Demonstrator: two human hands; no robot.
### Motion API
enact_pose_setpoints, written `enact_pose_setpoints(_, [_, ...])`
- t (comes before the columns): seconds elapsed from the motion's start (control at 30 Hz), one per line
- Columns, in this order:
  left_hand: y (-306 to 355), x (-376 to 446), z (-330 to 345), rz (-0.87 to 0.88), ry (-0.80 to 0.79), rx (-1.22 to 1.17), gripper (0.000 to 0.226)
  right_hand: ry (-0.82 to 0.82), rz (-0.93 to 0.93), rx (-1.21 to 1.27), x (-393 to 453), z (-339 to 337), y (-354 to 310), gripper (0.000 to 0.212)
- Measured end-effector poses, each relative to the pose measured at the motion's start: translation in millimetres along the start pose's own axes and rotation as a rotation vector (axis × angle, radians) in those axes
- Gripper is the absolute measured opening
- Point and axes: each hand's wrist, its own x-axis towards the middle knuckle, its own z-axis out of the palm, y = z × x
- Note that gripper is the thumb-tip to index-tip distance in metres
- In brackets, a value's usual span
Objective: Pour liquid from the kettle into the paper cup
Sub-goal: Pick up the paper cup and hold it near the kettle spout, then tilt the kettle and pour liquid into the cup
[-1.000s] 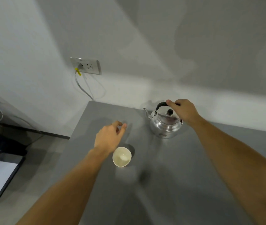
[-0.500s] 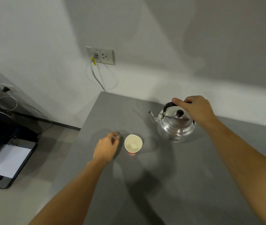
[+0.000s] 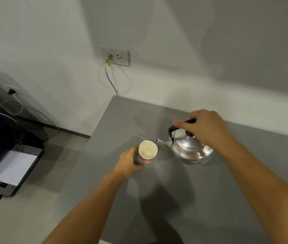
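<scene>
A paper cup [image 3: 147,150], white inside with a red band low on its side, stands upright on the grey table [image 3: 175,199]. My left hand [image 3: 128,162] wraps its left side and grips it. Just right of the cup sits a shiny metal kettle [image 3: 189,148] with a black lid knob, its spout pointing left and ending close to the cup's rim. My right hand [image 3: 204,127] is closed over the kettle's black handle from above. The kettle appears to rest on the table.
A wall socket [image 3: 116,56] with a plugged cable sits on the white wall beyond the table's far left corner. On the floor at the left lies a dark device with a white sheet [image 3: 11,166]. The table's left edge runs just left of my left hand.
My left hand has closed around the cup, which it only neared before. My right hand has kept its hold on the kettle handle, and the kettle's spout is now nearer the cup.
</scene>
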Motion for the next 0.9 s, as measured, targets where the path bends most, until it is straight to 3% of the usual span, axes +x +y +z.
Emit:
enact_pose_setpoints(0.3, [24,1,13,-0.061,0.031,-0.343,0.068,-0.074,-0.052,-0.161,-12,14,-25,0.061])
enact_pose_setpoints(0.9, [29,4,20,-0.086,0.042,-0.354,0.064,-0.085,-0.135,-0.395,-14,16,-64,0.046])
